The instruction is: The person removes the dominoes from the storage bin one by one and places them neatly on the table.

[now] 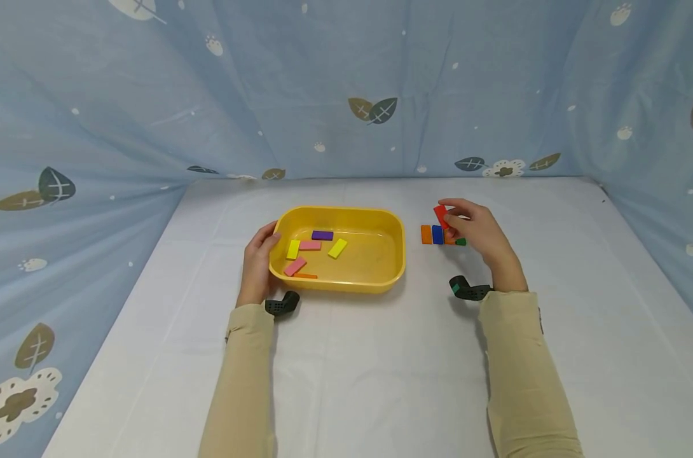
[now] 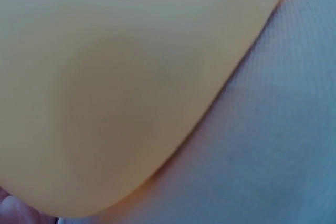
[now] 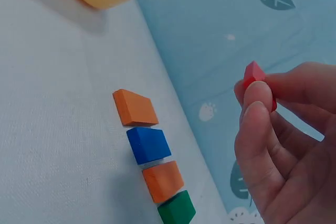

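Note:
My right hand (image 1: 477, 230) pinches a red block (image 1: 440, 216) between thumb and fingertips, raised above a row of blocks. In the right wrist view that row runs as an orange block (image 3: 135, 108), a blue block (image 3: 149, 145), a second orange block (image 3: 163, 181) and a green block (image 3: 177, 208). My left hand (image 1: 257, 262) grips the left end of a yellow plastic tub (image 1: 375, 287), thumb at the rim. Inside the tub lie a purple block (image 1: 322, 235), two yellow blocks, two pink blocks and an orange block (image 1: 306, 276). The tub's wall fills much of the left wrist view.
A white cloth (image 1: 369, 369) covers the table. Behind it and along both sides hangs a blue curtain (image 1: 323, 89) with a leaf pattern. A dark wrist camera (image 1: 282, 304) sits by the left cuff, another (image 1: 469, 290) by the right.

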Motion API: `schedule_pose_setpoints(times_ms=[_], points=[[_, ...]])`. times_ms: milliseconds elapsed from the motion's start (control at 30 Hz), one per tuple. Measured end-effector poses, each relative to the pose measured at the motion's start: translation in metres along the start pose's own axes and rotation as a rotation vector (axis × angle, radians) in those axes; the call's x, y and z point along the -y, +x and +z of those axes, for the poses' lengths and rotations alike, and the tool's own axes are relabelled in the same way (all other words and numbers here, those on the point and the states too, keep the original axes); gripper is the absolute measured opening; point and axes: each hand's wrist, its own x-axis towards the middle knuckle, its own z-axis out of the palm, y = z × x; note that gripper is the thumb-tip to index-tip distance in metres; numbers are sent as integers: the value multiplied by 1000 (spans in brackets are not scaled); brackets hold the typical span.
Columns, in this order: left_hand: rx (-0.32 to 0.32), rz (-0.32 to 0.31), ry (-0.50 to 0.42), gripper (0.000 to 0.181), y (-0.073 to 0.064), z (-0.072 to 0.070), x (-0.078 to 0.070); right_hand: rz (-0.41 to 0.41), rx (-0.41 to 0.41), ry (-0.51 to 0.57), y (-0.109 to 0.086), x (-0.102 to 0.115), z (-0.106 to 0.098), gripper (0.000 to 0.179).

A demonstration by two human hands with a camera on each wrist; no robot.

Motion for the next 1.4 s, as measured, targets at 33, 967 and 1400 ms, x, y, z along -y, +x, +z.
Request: schedule_pose_setpoints(times_ms=[33, 967, 1400], points=[[1, -2, -4, 37, 0, 0, 0, 6, -12, 11, 3, -6, -1, 39], [1, 0, 10, 38, 0, 0, 2, 245, -133, -109, -6, -36, -24, 41], [24, -12, -53, 38, -1, 0, 1, 279, -95, -135, -4, -46, -27, 43]])
